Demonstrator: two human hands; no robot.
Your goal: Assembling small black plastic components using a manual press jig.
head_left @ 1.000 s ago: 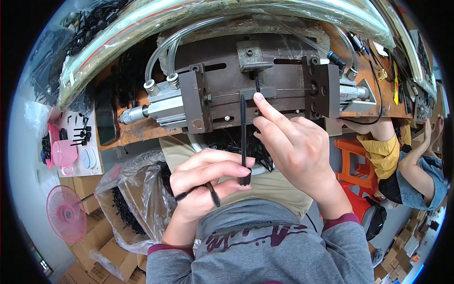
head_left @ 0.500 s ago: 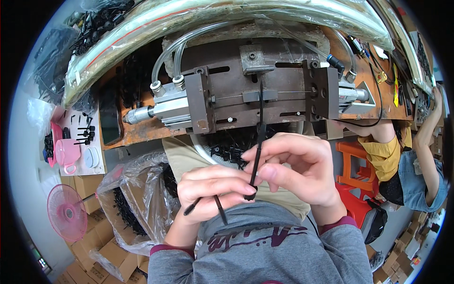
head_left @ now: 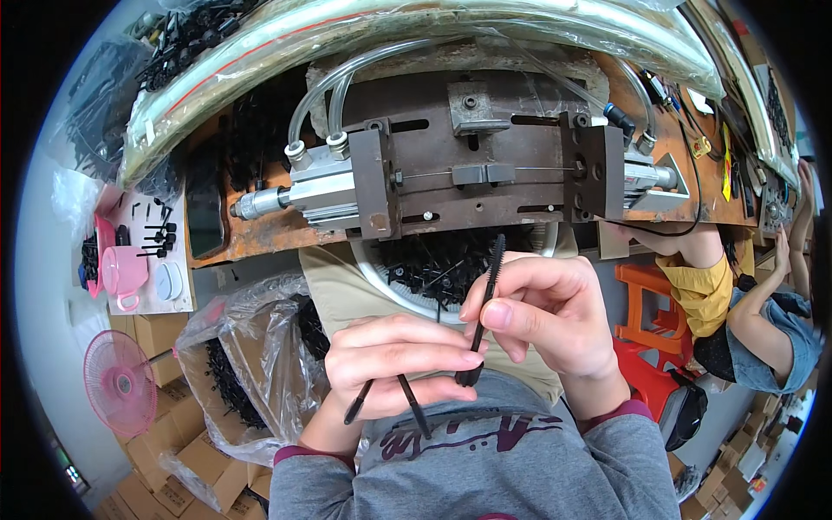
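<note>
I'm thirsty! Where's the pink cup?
The pink cup is at the left of the head view, on the pale table, just left of the white lid.

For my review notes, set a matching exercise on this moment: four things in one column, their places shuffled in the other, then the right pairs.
Things
1. Black bristled wand
2. Pink mug
3. Metal fixture
4. Orange stool

Places
A. On the pale side table at the far left
B. On the wooden workbench
C. To the right of the right hand, off the tables
D. Held by the left hand near its lower end and by the other hand's fingers higher up

Pairs: 1-D, 2-A, 3-B, 4-C
</note>
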